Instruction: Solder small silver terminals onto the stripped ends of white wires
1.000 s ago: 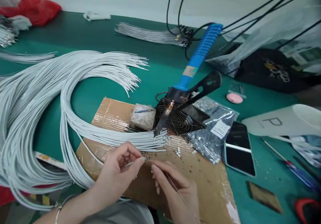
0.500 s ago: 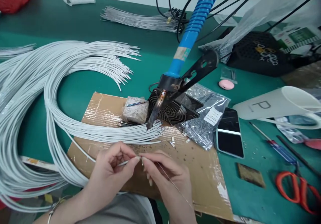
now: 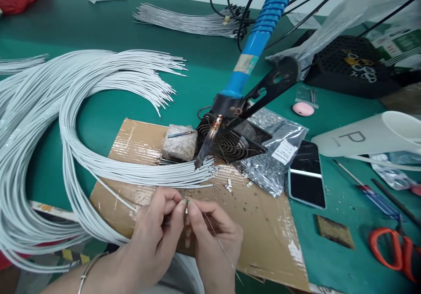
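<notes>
Over the front of the cardboard, my left hand (image 3: 153, 234) is closed, thumb and fingers pinching the end of a white cable (image 3: 115, 194) that runs in from the left. My right hand (image 3: 215, 234) is closed too, its fingertips meeting the left ones at a tiny metal piece (image 3: 187, 208). A thin silvery wire (image 3: 221, 246), looking like solder, passes through the right hand and trails down. Just beyond the hands lies a bundle of white cables (image 3: 148, 173). Above its ends hangs the tip of a blue-handled soldering iron (image 3: 245, 66), held in a black stand (image 3: 269, 85).
Behind the cardboard sheet (image 3: 263, 237) are a wrapped block (image 3: 179, 147), a black fan (image 3: 226, 142) and a bag of small metal parts (image 3: 272, 166). To the right lie a phone (image 3: 305, 175), a white cup (image 3: 355, 138), a screwdriver (image 3: 378, 199) and red-handled scissors (image 3: 384, 250).
My hands have drawn tighter together, with the fingertips turned more upright around the tiny metal piece. The camera view has shifted slightly, so the bench things sit a little further right.
</notes>
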Demonstrator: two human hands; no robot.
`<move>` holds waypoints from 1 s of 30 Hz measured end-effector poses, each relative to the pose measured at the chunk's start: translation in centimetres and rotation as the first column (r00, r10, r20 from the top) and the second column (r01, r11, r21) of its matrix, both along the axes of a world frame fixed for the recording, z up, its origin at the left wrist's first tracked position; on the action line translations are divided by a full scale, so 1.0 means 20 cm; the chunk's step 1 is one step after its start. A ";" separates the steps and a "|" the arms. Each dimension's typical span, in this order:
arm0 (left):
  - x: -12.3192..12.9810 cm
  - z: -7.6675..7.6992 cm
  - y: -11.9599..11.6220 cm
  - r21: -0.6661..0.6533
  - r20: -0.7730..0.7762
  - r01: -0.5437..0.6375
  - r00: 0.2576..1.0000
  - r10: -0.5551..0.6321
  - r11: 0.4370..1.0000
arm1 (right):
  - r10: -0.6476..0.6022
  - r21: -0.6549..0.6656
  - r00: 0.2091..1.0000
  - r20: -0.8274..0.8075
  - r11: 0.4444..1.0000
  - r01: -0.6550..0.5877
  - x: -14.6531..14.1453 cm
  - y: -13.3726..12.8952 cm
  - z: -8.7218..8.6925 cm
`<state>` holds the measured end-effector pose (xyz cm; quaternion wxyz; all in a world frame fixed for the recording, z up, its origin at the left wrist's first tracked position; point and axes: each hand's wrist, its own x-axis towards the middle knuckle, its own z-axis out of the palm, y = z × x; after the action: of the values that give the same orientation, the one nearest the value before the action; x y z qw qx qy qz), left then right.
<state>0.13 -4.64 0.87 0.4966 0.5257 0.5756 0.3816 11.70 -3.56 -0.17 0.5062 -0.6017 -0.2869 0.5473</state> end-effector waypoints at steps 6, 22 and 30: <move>-0.01 0.04 0.05 -0.091 0.028 -0.052 0.998 0.055 0.995 | -0.086 0.588 0.887 0.454 0.777 -0.226 0.03 0.01 -0.10; 0.00 0.06 0.14 -0.183 0.183 -0.227 0.948 0.260 0.956 | 0.113 0.227 0.962 0.247 0.959 -0.171 0.16 0.07 0.01; 0.00 0.05 0.14 -0.191 0.179 -0.210 0.953 0.245 0.959 | 0.193 0.231 0.963 0.190 0.944 -0.235 0.15 0.07 0.02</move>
<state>0.12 -1.75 1.86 0.5477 0.3702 0.6098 0.4372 14.77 -2.26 0.25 0.4902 -0.5409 -0.4587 0.5067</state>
